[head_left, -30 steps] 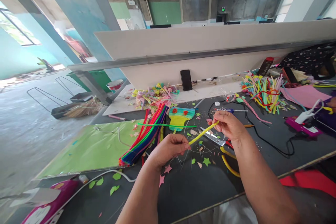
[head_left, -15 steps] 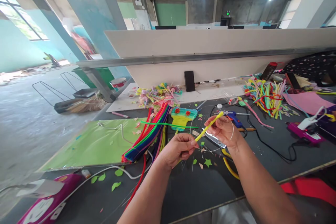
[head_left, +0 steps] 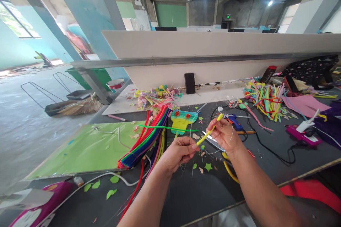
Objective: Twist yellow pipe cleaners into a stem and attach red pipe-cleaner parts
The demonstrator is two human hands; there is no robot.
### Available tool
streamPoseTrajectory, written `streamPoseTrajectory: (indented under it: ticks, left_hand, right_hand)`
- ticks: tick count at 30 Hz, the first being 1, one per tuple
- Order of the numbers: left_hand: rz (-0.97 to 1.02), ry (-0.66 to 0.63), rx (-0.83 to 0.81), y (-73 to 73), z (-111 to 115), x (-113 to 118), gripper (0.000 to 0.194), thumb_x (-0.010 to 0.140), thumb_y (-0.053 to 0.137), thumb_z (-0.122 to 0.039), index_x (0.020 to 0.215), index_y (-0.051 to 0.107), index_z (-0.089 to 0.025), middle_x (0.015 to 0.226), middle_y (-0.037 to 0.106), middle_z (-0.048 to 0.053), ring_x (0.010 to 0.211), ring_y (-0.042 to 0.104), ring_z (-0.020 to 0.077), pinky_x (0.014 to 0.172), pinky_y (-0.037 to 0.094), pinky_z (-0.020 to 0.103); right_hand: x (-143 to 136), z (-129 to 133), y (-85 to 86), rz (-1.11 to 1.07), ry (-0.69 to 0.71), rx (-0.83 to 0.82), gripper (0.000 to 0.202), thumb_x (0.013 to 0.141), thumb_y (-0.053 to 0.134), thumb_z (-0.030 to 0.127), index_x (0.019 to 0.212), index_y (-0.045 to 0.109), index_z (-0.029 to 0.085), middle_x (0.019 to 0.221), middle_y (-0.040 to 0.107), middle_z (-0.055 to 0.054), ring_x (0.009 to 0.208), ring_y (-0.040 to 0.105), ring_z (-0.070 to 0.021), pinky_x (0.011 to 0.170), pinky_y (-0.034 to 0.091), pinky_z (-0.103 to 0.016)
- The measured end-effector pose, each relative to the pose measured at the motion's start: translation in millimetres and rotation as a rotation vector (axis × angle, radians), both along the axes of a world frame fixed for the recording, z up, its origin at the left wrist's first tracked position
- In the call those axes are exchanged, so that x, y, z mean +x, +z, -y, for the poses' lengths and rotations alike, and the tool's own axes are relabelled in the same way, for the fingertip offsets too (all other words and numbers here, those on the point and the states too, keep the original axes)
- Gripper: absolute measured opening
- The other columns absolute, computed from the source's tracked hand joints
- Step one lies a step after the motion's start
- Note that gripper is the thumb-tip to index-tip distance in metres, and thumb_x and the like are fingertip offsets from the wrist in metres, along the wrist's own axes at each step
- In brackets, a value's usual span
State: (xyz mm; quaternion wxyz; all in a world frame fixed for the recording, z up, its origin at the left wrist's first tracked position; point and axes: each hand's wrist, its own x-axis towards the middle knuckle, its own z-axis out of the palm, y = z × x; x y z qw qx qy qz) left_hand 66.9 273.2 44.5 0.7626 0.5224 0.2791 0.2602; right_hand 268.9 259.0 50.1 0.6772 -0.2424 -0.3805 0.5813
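A short yellow twisted pipe cleaner (head_left: 204, 137) slants up to the right between my hands. My left hand (head_left: 183, 150) pinches its lower end. Near its upper end, the fingers of my right hand (head_left: 222, 133) are closed on it, and the tip sticks out above them. A thin pale wire loops around near my right hand. Just behind my hands lies a blue and yellow fuzzy piece (head_left: 181, 122) with two red rosettes. One green pipe cleaner (head_left: 160, 127) crosses it and a multicoloured bundle (head_left: 145, 140).
Scissors (head_left: 213, 142) and a blue glue gun (head_left: 236, 123) lie beside my right hand. A green sheet (head_left: 87, 149) is at the left. A phone (head_left: 190, 83) leans on the white panel. Pipe-cleaner piles (head_left: 266, 99), cables and power strips (head_left: 303, 134) lie around.
The view has shifted slightly, moving the table things a little left. Both hands still hold the yellow pipe cleaner in nearly the same pose; the thin wire loop has changed shape.
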Motion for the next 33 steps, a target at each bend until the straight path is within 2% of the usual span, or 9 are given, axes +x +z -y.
streamPoseTrajectory:
  ticks: [5, 13, 23, 25, 27, 30, 33]
  left_hand:
    - [0.023, 0.052, -0.032, -0.8, 0, 1, 0.026, 0.071, 0.072, -0.035, 0.069, 0.063, -0.010, 0.048, 0.046, -0.003, 0.036, 0.025, 0.0009, 0.038, 0.011, 0.018]
    - [-0.007, 0.068, -0.006, -1.7, -1, 0, 0.027, 0.071, 0.073, -0.035, 0.069, 0.063, -0.010, 0.049, 0.047, -0.003, 0.037, 0.025, 0.0005, 0.039, 0.010, 0.018]
    - [-0.027, 0.050, -0.019, -4.3, 1, 5, 0.028, 0.071, 0.072, -0.037, 0.071, 0.062, -0.010, 0.049, 0.048, -0.003, 0.037, 0.025, 0.0005, 0.038, 0.010, 0.018]
    - [-0.012, 0.067, -0.040, -3.2, 1, 6, 0.028, 0.071, 0.072, -0.037, 0.071, 0.061, -0.011, 0.050, 0.048, -0.003, 0.037, 0.026, 0.0004, 0.038, 0.011, 0.018]
    - [0.009, 0.082, -0.054, -2.2, 2, 7, 0.028, 0.072, 0.072, -0.037, 0.072, 0.061, -0.011, 0.051, 0.048, -0.003, 0.037, 0.027, 0.0002, 0.038, 0.011, 0.017]
    - [0.031, 0.086, -0.065, -2.3, 3, 8, 0.027, 0.073, 0.071, -0.036, 0.073, 0.062, -0.011, 0.053, 0.049, -0.003, 0.038, 0.029, 0.0000, 0.038, 0.012, 0.016]
    - [0.040, 0.073, -0.071, -4.6, 5, 10, 0.026, 0.074, 0.070, -0.035, 0.073, 0.062, -0.011, 0.053, 0.050, -0.003, 0.037, 0.029, 0.0001, 0.038, 0.012, 0.017]
  right_hand:
    - [4, -2, -0.2, -0.046, -0.029, 0.017, 0.017, 0.067, 0.080, 0.025, 0.081, 0.071, 0.022, 0.077, 0.069, 0.000, 0.064, 0.058, -0.0094, 0.056, 0.044, -0.022]
    - [6, -3, -0.7, -0.041, -0.050, 0.030, 0.018, 0.072, 0.076, 0.035, 0.077, 0.069, 0.019, 0.070, 0.069, -0.003, 0.058, 0.058, -0.0106, 0.053, 0.044, -0.023]
    - [7, -4, -0.7, -0.049, -0.110, 0.011, 0.015, 0.071, 0.076, 0.033, 0.072, 0.069, 0.021, 0.067, 0.065, -0.002, 0.063, 0.058, -0.0124, 0.050, 0.044, -0.021]
    - [9, -6, -0.4, -0.022, -0.108, 0.016, 0.015, 0.070, 0.077, 0.033, 0.077, 0.070, 0.021, 0.073, 0.068, -0.003, 0.066, 0.059, -0.0131, 0.054, 0.046, -0.023]
    - [11, -8, 0.1, 0.003, -0.123, 0.032, 0.023, 0.069, 0.078, 0.032, 0.089, 0.071, 0.022, 0.082, 0.070, -0.004, 0.067, 0.059, -0.0128, 0.061, 0.048, -0.026]
    - [12, -10, -0.3, 0.041, -0.245, 0.081, 0.039, 0.072, 0.075, 0.030, 0.110, 0.066, 0.026, 0.089, 0.070, -0.003, 0.066, 0.058, -0.0116, 0.068, 0.049, -0.028]
    - [12, -10, -2.5, 0.089, -0.415, 0.116, 0.041, 0.074, 0.072, 0.030, 0.114, 0.063, 0.029, 0.087, 0.070, -0.002, 0.072, 0.061, -0.0142, 0.068, 0.049, -0.030]
